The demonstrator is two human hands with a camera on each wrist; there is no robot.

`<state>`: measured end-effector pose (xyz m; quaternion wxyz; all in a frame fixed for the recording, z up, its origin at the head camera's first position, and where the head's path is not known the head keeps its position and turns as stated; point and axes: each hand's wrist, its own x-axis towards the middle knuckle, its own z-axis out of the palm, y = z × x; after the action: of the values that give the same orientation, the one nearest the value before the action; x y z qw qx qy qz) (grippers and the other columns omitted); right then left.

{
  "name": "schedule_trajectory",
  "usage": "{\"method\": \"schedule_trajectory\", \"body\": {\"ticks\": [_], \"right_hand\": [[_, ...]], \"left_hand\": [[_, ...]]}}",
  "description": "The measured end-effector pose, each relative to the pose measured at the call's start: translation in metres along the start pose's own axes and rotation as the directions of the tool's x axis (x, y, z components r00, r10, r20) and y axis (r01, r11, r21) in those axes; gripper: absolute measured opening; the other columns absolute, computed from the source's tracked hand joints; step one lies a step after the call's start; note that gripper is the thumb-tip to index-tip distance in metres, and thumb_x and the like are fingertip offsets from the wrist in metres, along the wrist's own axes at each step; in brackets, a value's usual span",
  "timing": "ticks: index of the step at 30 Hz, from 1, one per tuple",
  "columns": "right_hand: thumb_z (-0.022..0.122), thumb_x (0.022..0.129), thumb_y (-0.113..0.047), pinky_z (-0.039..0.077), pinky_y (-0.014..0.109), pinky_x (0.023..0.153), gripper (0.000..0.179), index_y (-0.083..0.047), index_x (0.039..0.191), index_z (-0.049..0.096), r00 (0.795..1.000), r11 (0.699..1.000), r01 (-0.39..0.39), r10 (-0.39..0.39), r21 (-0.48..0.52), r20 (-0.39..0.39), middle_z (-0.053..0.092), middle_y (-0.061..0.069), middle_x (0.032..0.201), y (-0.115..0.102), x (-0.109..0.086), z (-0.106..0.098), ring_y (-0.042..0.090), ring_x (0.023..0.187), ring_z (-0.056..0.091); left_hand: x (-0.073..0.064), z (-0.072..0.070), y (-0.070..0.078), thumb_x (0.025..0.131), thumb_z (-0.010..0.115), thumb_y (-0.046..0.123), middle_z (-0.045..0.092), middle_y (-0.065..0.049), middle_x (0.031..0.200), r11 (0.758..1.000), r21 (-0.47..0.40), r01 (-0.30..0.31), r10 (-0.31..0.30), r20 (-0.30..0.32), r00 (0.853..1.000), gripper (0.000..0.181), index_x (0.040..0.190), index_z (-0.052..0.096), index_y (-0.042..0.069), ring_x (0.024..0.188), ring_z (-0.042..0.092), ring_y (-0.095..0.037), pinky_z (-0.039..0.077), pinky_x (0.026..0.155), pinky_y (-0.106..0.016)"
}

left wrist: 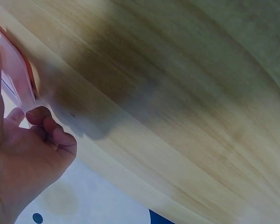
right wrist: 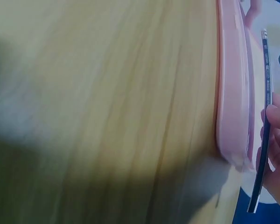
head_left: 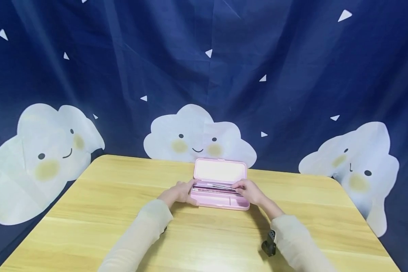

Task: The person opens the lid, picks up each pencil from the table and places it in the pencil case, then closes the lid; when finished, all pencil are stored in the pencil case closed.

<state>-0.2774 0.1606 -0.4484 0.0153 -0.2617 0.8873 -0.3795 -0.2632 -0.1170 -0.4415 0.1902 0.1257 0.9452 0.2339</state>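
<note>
A pink pencil case (head_left: 210,201) lies on the table with its lid (head_left: 220,170) raised at the back. My left hand (head_left: 183,192) grips the case's left end, thumb toward the front and fingers toward the hinge side. In the left wrist view several fingers of that hand curl beside the pink edge. Over the right part of the case, my right hand (head_left: 249,190) pinches a dark pencil (right wrist: 267,70) between thumb and fingers. Its metal-banded end points left across the case. Further pencils (head_left: 207,190) lie inside, along the rear compartment; a divider marks off the front right corner.
The wooden table (head_left: 204,241) extends around the case on every side. Behind its far edge hangs a dark blue curtain (head_left: 176,75) printed with smiling clouds and white triangles. A small black device (head_left: 269,244) sits at the right sleeve.
</note>
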Motion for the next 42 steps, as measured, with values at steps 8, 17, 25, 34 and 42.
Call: {"method": "schedule_trajectory", "body": {"ticks": [8,17,25,34,42], "right_hand": [[0.057,0.080,0.010,0.047,0.029,0.071,0.020,0.002,0.092,0.071,0.998,0.994,0.065,-0.066,-0.088,-0.015,0.061,0.010,0.079,-0.008,0.015,0.016,0.018,0.076,0.055],[0.055,0.080,0.011,0.047,0.029,0.071,0.024,0.000,0.093,0.071,0.997,0.989,0.083,-0.083,-0.124,0.007,0.059,0.007,0.079,-0.013,0.029,0.030,0.018,0.076,0.055],[0.056,0.080,0.010,0.046,0.029,0.070,0.024,-0.001,0.094,0.071,0.998,0.989,0.059,-0.057,-0.138,0.017,0.059,0.006,0.080,-0.011,0.034,0.035,0.018,0.077,0.055],[0.057,0.077,0.010,0.046,0.032,0.071,0.026,-0.004,0.093,0.072,0.997,0.977,0.081,-0.083,-0.199,-0.001,0.060,0.004,0.081,-0.013,0.038,0.039,0.019,0.078,0.056],[0.057,0.079,0.009,0.046,0.033,0.074,0.023,-0.003,0.092,0.072,0.996,0.985,0.069,-0.078,-0.159,-0.048,0.060,0.008,0.080,-0.010,0.035,0.038,0.020,0.079,0.056]], "left_hand": [[-0.003,0.000,-0.001,0.068,0.078,0.037,0.042,-0.026,0.132,1.000,-0.001,-0.004,0.004,-0.001,1.000,0.094,0.143,0.026,0.012,0.120,0.035,-0.039,0.030,0.100,-0.053],[0.000,0.001,-0.001,0.068,0.079,0.036,0.045,-0.024,0.131,1.000,-0.002,-0.020,0.020,-0.005,1.000,0.092,0.142,0.028,0.014,0.117,0.037,-0.038,0.031,0.099,-0.052],[0.000,0.003,-0.002,0.067,0.079,0.036,0.045,-0.025,0.130,1.000,-0.014,-0.004,0.004,-0.008,1.000,0.094,0.142,0.027,0.016,0.117,0.037,-0.037,0.031,0.099,-0.052],[0.000,0.000,-0.003,0.067,0.079,0.035,0.046,-0.026,0.128,0.999,-0.011,-0.036,0.036,-0.016,0.999,0.092,0.141,0.029,0.014,0.116,0.038,-0.039,0.031,0.098,-0.052],[-0.001,0.000,0.000,0.068,0.079,0.035,0.045,-0.027,0.129,1.000,-0.009,-0.030,0.030,-0.015,0.999,0.092,0.142,0.028,0.014,0.117,0.038,-0.039,0.031,0.099,-0.052]]}}
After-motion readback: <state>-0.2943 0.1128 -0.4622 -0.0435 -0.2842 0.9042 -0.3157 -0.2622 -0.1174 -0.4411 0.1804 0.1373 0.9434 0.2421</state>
